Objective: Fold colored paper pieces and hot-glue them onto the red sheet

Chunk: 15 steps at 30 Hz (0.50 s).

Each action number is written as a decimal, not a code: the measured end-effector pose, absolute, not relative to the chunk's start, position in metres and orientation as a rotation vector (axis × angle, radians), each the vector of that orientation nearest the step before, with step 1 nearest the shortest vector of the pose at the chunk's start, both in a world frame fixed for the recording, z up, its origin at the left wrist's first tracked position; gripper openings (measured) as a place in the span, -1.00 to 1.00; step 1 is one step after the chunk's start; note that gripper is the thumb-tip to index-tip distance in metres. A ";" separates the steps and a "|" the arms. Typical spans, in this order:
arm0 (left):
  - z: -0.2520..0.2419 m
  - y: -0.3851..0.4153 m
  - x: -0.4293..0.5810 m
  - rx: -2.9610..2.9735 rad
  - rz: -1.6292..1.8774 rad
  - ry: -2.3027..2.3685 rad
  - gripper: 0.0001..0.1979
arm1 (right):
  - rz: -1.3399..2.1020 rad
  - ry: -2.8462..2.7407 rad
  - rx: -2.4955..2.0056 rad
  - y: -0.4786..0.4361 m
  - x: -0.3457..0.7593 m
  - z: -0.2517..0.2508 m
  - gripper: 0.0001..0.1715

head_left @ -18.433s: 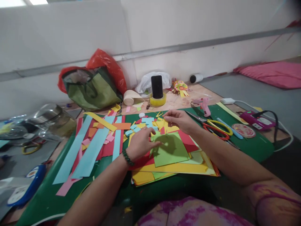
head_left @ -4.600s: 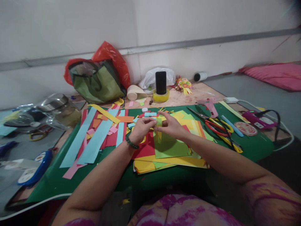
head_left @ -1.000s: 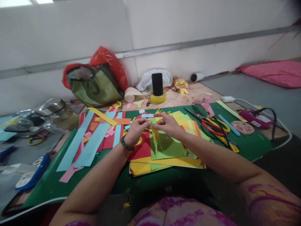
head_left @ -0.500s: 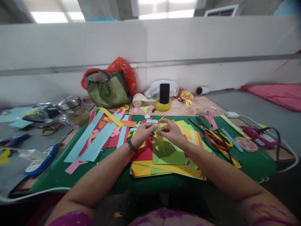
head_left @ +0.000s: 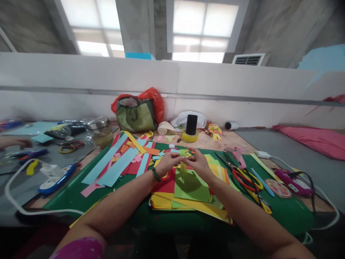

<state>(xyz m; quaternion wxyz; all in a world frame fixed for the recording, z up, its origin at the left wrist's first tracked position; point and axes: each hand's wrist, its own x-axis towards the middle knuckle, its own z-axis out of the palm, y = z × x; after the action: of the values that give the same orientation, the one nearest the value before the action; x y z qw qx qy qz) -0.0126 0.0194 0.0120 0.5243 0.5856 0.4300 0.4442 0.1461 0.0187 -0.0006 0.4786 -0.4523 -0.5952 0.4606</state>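
Above the stack of coloured paper, my left hand [head_left: 168, 163] and my right hand [head_left: 198, 164] meet fingertip to fingertip. Between them they pinch a narrow paper strip [head_left: 183, 153]. Its light green end rises above the fingers, and a yellowish part hangs below them. A green sheet [head_left: 190, 190] lies under my hands on top of red paper [head_left: 165, 182] and yellow sheets [head_left: 161, 201]. Small paper scraps lie just beyond my left hand. The exact contact of each fingertip on the strip is partly hidden.
Blue paper strips [head_left: 118, 165] lie to the left on the green mat [head_left: 67, 196]. Scissors [head_left: 244, 178], a pink glue gun [head_left: 238, 158] and a purple device [head_left: 292, 182] are at right. A phone [head_left: 191, 124] stands behind. Another person's hand [head_left: 16, 144] shows at far left.
The view has tilted upward. The strip's green end now stands above my fingertips, and my hands stay close together. Another person's hand has come into view at the far left.
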 end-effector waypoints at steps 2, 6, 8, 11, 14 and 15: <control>0.009 0.021 -0.013 1.431 1.079 1.011 -0.51 | 1.128 -1.459 -1.090 0.018 0.145 0.000 -0.26; 0.008 0.022 -0.014 1.434 1.088 0.996 -0.48 | 1.135 -1.487 -1.081 0.019 0.144 -0.001 -0.27; 0.008 0.021 -0.014 1.415 1.092 0.986 -0.49 | 1.137 -1.482 -1.075 0.021 0.143 -0.004 -0.26; 0.006 0.022 -0.015 1.396 1.075 0.971 -0.53 | 1.127 -1.444 -1.054 0.024 0.143 -0.008 -0.23; 0.003 0.026 -0.016 1.416 1.056 0.977 -0.55 | 1.104 -1.468 -1.045 0.026 0.145 -0.012 -0.26; 0.002 0.027 -0.017 1.424 1.051 0.982 -0.55 | 1.092 -1.473 -1.041 0.027 0.146 -0.012 -0.27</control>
<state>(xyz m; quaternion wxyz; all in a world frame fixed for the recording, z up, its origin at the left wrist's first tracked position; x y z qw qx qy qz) -0.0166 0.0266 0.0023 0.5301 0.5967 0.4113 0.4402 0.1458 0.0265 -0.0117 0.4940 -0.4292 -0.6074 0.4503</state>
